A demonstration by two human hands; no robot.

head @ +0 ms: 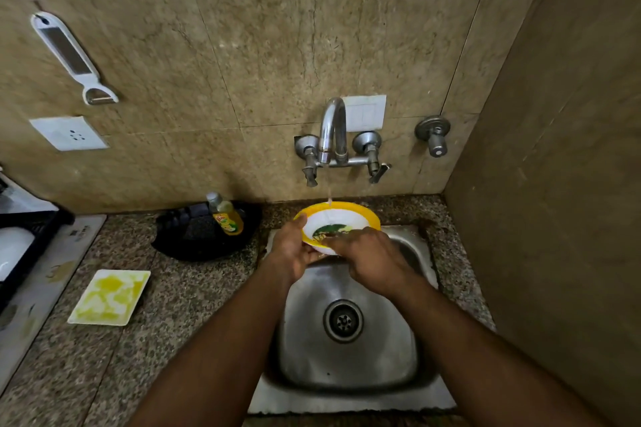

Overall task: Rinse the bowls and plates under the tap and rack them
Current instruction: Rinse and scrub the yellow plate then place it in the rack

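A white bowl with a yellow rim (341, 213) and a green picture inside is held tilted over the steel sink (347, 367). A thin stream of water falls from the tap (333, 130) onto its far rim. My left hand (291, 248) grips the bowl's left edge, thumb on the rim. My right hand (373, 262) lies over the near right edge, fingers reaching into the bowl. A square white plate with yellow smears (110, 296) lies flat on the counter to the left. The black rack (24, 236) at the far left holds something white.
A dish soap bottle (225, 215) lies on a black pan (208, 232) behind the counter, left of the sink. A peeler (71, 55) hangs on the tiled wall above a socket (69, 133). A side wall closes in on the right of the sink.
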